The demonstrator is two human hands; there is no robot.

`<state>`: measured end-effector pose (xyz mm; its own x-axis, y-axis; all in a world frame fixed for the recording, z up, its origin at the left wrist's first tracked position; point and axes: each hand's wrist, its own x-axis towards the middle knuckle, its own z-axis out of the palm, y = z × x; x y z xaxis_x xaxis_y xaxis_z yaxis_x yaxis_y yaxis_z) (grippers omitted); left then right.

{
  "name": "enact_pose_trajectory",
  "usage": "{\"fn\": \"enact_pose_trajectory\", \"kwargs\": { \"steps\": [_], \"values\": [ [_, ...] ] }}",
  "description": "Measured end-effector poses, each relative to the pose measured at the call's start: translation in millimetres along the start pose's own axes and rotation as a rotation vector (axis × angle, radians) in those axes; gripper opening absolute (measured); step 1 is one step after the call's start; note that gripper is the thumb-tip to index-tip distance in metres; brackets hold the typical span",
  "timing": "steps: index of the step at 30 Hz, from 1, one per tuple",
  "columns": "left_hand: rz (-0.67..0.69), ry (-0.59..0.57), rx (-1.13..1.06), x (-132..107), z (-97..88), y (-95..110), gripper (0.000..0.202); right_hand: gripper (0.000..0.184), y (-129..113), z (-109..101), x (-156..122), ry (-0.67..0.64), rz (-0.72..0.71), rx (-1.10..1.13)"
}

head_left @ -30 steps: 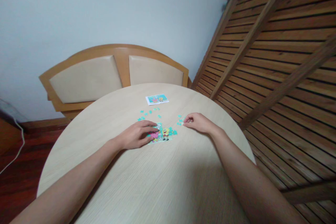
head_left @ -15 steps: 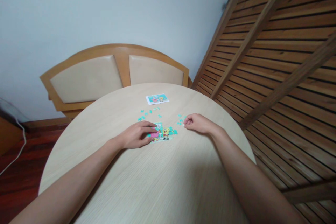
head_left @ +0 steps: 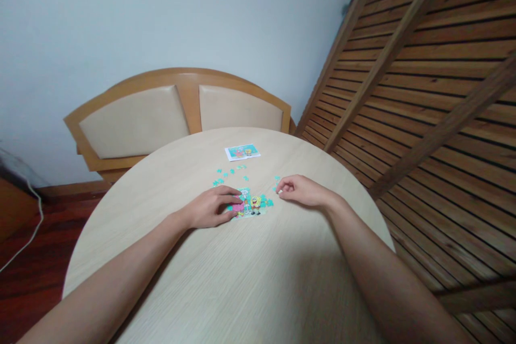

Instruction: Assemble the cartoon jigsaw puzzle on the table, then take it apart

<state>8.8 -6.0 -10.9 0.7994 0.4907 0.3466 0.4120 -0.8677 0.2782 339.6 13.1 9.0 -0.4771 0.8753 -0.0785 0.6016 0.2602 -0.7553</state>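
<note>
A partly joined jigsaw puzzle (head_left: 255, 205) with cartoon figures on a turquoise ground lies on the round table. My left hand (head_left: 212, 207) rests flat over its left side, fingers stretched out and covering part of the pink figure. To the right of the puzzle, my right hand (head_left: 297, 190) pinches a small puzzle piece (head_left: 279, 192) between thumb and fingers; only a pale edge of it shows. Loose turquoise pieces (head_left: 277, 178) lie just behind the right fingertips, partly hidden by them. More loose pieces (head_left: 218, 181) are scattered behind the left hand.
A folded picture sheet (head_left: 242, 152) with the same cartoon lies toward the far side of the pale wooden table (head_left: 226, 290). Beyond the table stands a padded wooden headboard (head_left: 187, 99) against the wall. Slatted wooden panelling (head_left: 403, 97) leans along the right side.
My right hand has moved slightly left, toward the puzzle, with the piece in its fingertips. The left hand has stayed on the puzzle.
</note>
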Motion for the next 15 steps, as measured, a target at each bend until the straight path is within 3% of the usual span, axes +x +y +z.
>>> {"fn": "enact_pose_trajectory", "kwargs": {
  "steps": [10,15],
  "values": [
    [-0.004,-0.006,-0.001,-0.5,0.6,-1.6,0.03,0.032,-3.3,5.9,4.3,-0.067,0.023,0.286],
    [-0.004,0.003,-0.006,-0.6,0.5,-0.6,0.03,0.038,-2.6,4.1,4.2,-0.088,0.056,0.312]
  ]
}}
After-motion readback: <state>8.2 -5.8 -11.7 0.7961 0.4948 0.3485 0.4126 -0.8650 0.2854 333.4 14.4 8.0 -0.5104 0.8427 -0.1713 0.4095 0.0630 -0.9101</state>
